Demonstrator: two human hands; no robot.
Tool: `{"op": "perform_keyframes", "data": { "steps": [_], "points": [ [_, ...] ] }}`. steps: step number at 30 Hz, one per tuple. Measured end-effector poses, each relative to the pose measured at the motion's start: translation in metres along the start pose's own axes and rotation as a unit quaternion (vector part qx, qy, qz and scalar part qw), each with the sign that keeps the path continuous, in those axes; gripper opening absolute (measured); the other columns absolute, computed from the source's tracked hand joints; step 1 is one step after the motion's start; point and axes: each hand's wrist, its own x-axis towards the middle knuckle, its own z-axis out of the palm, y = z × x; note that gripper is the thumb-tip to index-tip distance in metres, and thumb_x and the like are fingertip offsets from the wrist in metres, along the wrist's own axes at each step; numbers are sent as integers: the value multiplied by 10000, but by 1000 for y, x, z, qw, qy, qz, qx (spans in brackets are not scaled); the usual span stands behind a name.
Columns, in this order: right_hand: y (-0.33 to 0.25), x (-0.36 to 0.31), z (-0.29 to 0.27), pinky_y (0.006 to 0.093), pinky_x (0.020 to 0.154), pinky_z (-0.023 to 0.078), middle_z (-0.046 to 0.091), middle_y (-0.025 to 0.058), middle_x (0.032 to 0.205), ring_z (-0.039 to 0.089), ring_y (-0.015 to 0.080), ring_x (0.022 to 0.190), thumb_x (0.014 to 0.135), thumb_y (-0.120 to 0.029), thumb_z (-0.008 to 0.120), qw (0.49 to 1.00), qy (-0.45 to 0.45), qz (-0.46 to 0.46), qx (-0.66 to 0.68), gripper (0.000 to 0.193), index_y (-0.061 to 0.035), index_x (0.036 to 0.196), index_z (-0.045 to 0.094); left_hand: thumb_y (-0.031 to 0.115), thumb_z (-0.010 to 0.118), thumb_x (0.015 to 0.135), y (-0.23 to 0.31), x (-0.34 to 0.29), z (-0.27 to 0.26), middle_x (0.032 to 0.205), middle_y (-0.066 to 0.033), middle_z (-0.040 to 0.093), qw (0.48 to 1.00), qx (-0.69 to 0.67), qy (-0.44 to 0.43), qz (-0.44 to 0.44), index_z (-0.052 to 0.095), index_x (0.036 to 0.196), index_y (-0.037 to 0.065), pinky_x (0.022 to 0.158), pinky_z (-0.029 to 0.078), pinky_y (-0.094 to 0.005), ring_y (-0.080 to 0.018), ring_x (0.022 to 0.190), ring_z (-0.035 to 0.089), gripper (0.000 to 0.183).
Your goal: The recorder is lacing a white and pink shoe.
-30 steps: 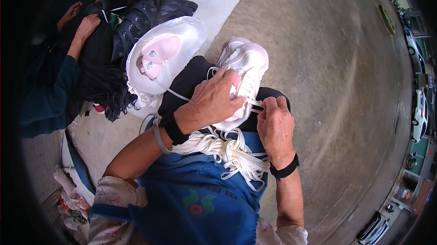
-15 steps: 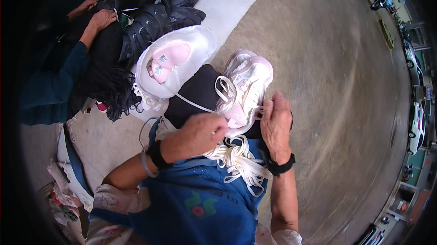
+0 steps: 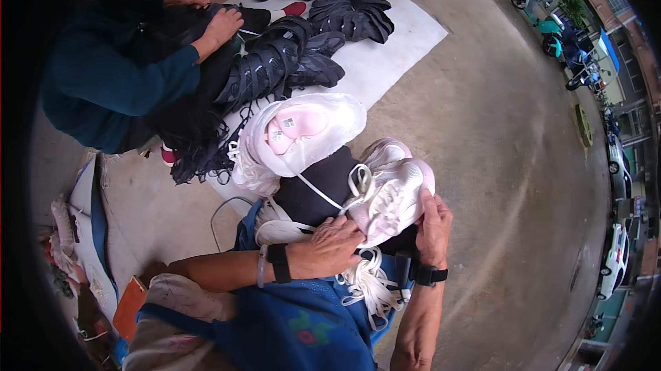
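Note:
A white and pale pink sneaker (image 3: pixel 392 195) rests on the black pad (image 3: pixel 313 195) over my lap, close against another one behind it. My right hand (image 3: pixel 434 230) is closed on its right side, the thumb on top and the other fingers partly hidden. My left hand (image 3: pixel 327 248) has its fingers bent together at the collar end of the sneaker; their tips are partly hidden. Loose white laces (image 3: pixel 372 285) lie in a bundle on my blue apron (image 3: pixel 275 323), just below the sneaker. One white lace stretches from the sneaker to a white, rounded shoe piece (image 3: pixel 337 119) with pink, labelled parts inside.
Overlapping black shoes (image 3: pixel 265 64) cover part of a white sheet (image 3: pixel 406 47) on the ground. At the left, a co-worker in a dark sleeve (image 3: pixel 138 99) handles black shoes with both hands. Concrete floor (image 3: pixel 502 164) stretches right toward parked scooters (image 3: pixel 551 33) and cars.
My right hand has gone from the lace holes to a grip on the sneaker's side. My left hand has come down against its collar end. The whole view has shifted.

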Motion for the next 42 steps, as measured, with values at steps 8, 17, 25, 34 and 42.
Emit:
{"op": "perform_keyframes", "data": {
  "steps": [8,17,25,34,42],
  "points": [
    [10,-11,16,252,625,546,673,41,1124,677,133,875,1035,-382,421,851,-120,112,499,460,-18,1291,532,273,613,867,-15,13,3,780,-123,654,997,-66,-25,15,662,814,63,764,442,-457,-312,784,637,222],
    [32,-3,18,275,540,543,680,79,913,653,166,620,1048,-417,378,953,-113,87,269,521,50,1219,537,267,513,959,-16,40,-51,658,-119,588,924,-349,14,-153,611,827,20,540,481,-372,-192,595,611,296],
    [1,-9,41,198,353,364,643,29,734,482,68,414,998,-222,556,978,-50,77,190,249,2,1092,609,373,564,969,-79,49,-137,1125,-104,663,808,-499,187,-254,604,1229,-5,864,537,-308,-159,989,654,460],
    [-10,-13,53,361,551,512,643,98,681,625,229,545,932,-216,629,983,-9,-99,-155,268,26,1047,619,575,488,925,-185,29,-118,1151,-216,656,892,-209,179,-358,587,1261,-10,983,448,-383,-344,1092,625,682],
    [-24,-34,55,395,665,521,620,202,813,632,346,706,874,-195,671,909,102,-176,-363,311,52,1046,595,439,304,1027,-176,-62,-94,1133,-289,620,864,-99,278,-409,597,1209,13,952,444,-446,-457,1111,569,548]
  ]
}}
